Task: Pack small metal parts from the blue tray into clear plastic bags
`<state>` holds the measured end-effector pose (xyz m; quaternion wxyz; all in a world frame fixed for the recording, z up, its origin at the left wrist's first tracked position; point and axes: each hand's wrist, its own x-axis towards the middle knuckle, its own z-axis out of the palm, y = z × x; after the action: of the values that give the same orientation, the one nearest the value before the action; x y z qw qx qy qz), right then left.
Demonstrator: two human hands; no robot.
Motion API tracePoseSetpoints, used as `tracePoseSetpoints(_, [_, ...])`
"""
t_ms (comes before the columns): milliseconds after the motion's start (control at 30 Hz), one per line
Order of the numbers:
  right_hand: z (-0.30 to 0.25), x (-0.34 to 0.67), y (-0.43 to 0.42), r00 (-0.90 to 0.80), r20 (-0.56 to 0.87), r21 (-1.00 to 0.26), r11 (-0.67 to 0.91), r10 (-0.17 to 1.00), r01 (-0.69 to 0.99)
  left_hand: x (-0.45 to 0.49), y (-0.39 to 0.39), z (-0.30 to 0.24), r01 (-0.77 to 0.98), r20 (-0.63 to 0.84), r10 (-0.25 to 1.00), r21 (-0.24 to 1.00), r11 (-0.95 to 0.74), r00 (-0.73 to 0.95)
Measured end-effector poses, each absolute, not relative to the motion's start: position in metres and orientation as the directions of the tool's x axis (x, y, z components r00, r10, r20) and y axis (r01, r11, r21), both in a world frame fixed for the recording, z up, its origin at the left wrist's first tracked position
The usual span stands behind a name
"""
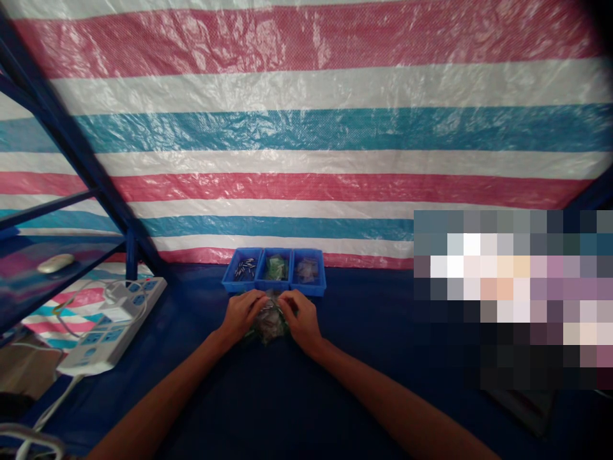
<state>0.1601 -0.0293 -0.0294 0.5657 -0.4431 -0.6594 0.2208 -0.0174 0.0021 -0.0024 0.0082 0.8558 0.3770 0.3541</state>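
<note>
My left hand (242, 313) and my right hand (301, 317) meet over the blue tabletop, fingers bent in a pinch. Between their fingertips is a small clear plastic bag (272, 299), its far part hard to make out. Beneath and between the hands lies a heap of clear and greenish plastic packets (271, 324), partly covered by the fingers. Just beyond stand three joined blue bins. Small metal pins (246, 268) lie in the left bin (228, 279), green packets (276, 268) in the middle bin (274, 285), and clear packets (307, 269) in the right bin (320, 281).
On the left, a white power strip (103, 348) with a plugged-in adapter and cables lies along the table edge. Blue metal frame bars (81, 153) rise beside it. Striped plastic sheeting (306, 185) hangs behind the table. A pixelated patch covers the right side.
</note>
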Motion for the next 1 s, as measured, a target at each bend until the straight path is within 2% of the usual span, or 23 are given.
tracePoseSetpoints(300, [-0.029, 0.161, -0.028, 0.042, 0.566, -0.775, 0.514, 0.823, 0.368, -0.017, 0.003, -0.005, 0.590, 0.659, 0.589, 0.263, -0.763, 0.468])
tracePoseSetpoints(467, [-0.028, 0.162, -0.028, 0.015, 0.569, -0.766, 0.522, 0.823, 0.376, -0.014, -0.001, -0.003, 0.486, 0.720, 0.509, 0.268, -0.832, 0.473])
tracePoseSetpoints(567, [-0.027, 0.162, -0.029, -0.001, 0.574, -0.762, 0.534, 0.819, 0.366, -0.012, -0.006, 0.000, 0.495, 0.754, 0.483, 0.242, -0.834, 0.445])
tracePoseSetpoints(833, [-0.027, 0.162, -0.030, 0.042, 0.537, -0.809, 0.500, 0.843, 0.308, -0.012, -0.010, 0.001, 0.614, 0.735, 0.546, 0.225, -0.757, 0.403])
tracePoseSetpoints(1000, [-0.027, 0.163, -0.031, 0.042, 0.538, -0.807, 0.500, 0.842, 0.313, -0.012, -0.007, 0.000, 0.612, 0.689, 0.599, 0.280, -0.740, 0.409])
